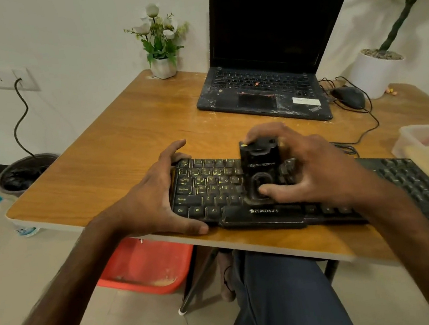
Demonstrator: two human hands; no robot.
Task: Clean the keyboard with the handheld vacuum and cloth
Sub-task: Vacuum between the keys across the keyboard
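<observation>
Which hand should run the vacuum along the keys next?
Right. The right hand grips the handheld vacuum, which stands on the keyboard. The left hand holds the keyboard's left end, steadying it, so it is probably best left there.

Both bare forearms are extended forward over the lap. The left forearm point(67, 279) is angled in from 7 o'clock, the right forearm point(410, 231) from 4 o'clock. The left hand point(155, 198) is spread wide and clamped on the left end of the keyboard point(211, 190), with its fingers point(175, 147) hooked over the far edge at 12 o'clock and its thumb point(189, 227) pressed on the near edge at 6 o'clock. The right hand point(316, 167) is curled round the handheld vacuum point(259, 167), with fingers arched over the top and the thumb laid on the near face.
</observation>
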